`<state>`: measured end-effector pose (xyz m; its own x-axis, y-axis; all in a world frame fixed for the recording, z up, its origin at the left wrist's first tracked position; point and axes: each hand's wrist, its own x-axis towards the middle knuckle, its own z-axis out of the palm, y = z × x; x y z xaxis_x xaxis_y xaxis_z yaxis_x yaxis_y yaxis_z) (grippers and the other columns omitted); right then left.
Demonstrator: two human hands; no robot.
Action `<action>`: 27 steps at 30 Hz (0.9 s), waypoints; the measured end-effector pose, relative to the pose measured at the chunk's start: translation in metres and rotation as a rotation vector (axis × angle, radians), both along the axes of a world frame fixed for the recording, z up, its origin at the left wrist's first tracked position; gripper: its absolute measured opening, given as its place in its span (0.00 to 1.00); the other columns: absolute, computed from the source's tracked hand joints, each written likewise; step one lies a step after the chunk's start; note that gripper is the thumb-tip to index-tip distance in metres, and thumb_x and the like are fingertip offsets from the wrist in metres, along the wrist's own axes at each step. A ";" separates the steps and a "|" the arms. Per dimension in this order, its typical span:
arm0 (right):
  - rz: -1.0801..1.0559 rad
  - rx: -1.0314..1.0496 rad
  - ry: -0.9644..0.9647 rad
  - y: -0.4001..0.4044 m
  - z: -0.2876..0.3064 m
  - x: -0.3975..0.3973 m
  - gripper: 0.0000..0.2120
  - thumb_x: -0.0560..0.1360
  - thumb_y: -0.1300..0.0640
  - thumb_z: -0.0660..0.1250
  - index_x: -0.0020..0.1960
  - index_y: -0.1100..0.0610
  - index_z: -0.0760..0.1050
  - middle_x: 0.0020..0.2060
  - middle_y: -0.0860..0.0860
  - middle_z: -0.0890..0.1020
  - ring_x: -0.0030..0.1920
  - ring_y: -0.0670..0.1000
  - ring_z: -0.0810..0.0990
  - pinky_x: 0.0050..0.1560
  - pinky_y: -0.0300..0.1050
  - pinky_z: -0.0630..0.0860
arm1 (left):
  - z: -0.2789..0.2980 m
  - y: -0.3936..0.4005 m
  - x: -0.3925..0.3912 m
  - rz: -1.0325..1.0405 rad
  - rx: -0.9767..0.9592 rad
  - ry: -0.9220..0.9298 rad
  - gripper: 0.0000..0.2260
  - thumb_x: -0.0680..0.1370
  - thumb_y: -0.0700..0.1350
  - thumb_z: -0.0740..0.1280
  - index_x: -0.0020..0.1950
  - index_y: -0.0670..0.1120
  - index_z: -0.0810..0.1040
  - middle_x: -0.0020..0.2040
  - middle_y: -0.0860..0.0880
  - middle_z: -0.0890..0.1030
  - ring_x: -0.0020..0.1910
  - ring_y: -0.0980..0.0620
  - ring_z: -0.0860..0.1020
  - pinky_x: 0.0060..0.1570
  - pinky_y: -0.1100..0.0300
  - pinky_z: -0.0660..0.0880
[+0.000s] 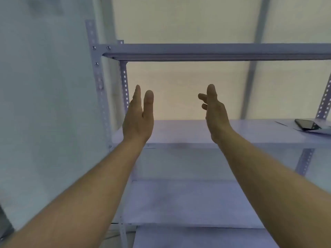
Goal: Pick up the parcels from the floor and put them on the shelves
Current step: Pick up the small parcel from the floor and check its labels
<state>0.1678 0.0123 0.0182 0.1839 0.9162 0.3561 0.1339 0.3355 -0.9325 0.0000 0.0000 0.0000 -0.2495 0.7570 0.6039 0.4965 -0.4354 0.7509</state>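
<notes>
Both my arms reach forward at a white metal shelving unit. My left hand (138, 117) is held flat and upright, fingers together, palm facing right, with nothing in it. My right hand (214, 111) faces it about a hand's width away, fingers slightly spread and curled, also holding nothing. Both hover over the front of the middle shelf board (179, 133). No parcel is in view. A higher shelf (197, 51) crosses above the hands, and a lower shelf board (188, 201) lies beneath my forearms.
A black phone (306, 124) lies on a sheet of paper at the right end of the middle shelf. Perforated uprights (99, 83) frame the left side, with a pale wall panel (44, 104) beyond. Another upright (325, 102) stands at the right.
</notes>
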 end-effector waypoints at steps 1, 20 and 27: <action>0.026 0.001 0.006 0.002 -0.001 -0.006 0.31 0.78 0.37 0.45 0.69 0.54 0.70 0.69 0.48 0.71 0.70 0.49 0.67 0.62 0.46 0.58 | 0.000 -0.003 -0.005 0.029 0.007 -0.003 0.26 0.81 0.59 0.47 0.78 0.52 0.53 0.78 0.54 0.59 0.77 0.54 0.57 0.67 0.65 0.52; 0.474 0.040 0.002 -0.001 -0.015 -0.116 0.34 0.75 0.42 0.61 0.76 0.50 0.54 0.76 0.46 0.59 0.72 0.49 0.63 0.71 0.57 0.62 | -0.013 -0.065 -0.101 0.352 -0.006 -0.109 0.31 0.78 0.63 0.49 0.78 0.51 0.51 0.80 0.50 0.52 0.78 0.54 0.52 0.76 0.49 0.52; 0.693 -0.035 0.054 -0.027 -0.027 -0.170 0.13 0.75 0.53 0.65 0.58 0.56 0.75 0.57 0.51 0.76 0.60 0.52 0.75 0.54 0.54 0.79 | -0.026 -0.121 -0.138 0.512 -0.079 -0.193 0.37 0.71 0.70 0.55 0.76 0.53 0.59 0.72 0.51 0.69 0.66 0.51 0.72 0.64 0.44 0.72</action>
<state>-0.0023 -0.0148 -0.0088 -0.4308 0.8397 0.3307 -0.1471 0.2962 -0.9437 -0.1381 -0.1214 -0.0263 -0.6982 0.5511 0.4569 0.4801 -0.1130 0.8699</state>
